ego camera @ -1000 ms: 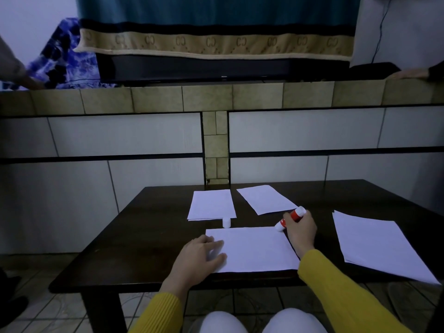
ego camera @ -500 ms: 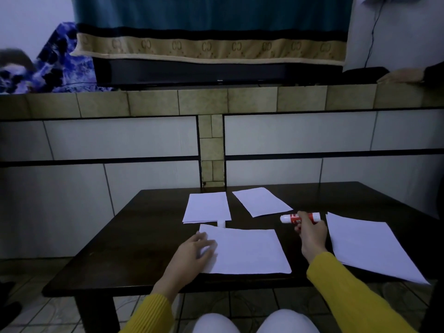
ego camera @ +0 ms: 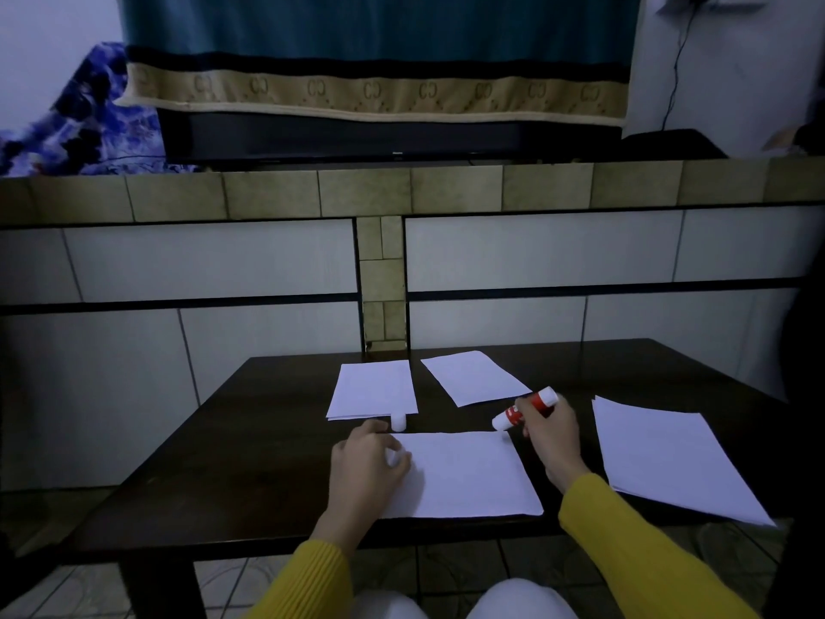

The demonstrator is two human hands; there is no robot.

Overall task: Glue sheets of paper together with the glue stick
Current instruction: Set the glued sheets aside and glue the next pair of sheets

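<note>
Tilted down since the earlier frame, the glue stick [ego camera: 526, 409] in the gripping right hand [ego camera: 548, 433] nears the sheet [ego camera: 464, 475]; left hand [ego camera: 365, 462], fingers loosely curled, presses it, else it may slide.

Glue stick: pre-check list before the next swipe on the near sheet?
1. Cap off: ok. A small white cap stands on the table, apart from the glue stick.
2. Grip: ok. The right hand holds the stick around its middle.
3. Tip on paper: not ok. The stick's lower end sits above the far right corner of the near sheet, not clearly touching.
4. Sheet pinned: ok. The left hand rests on its left edge.
5. Glue exposed at the tip: cannot tell.
6. Next sheet in reach: ok. A paper stack lies right of the right hand.
</note>
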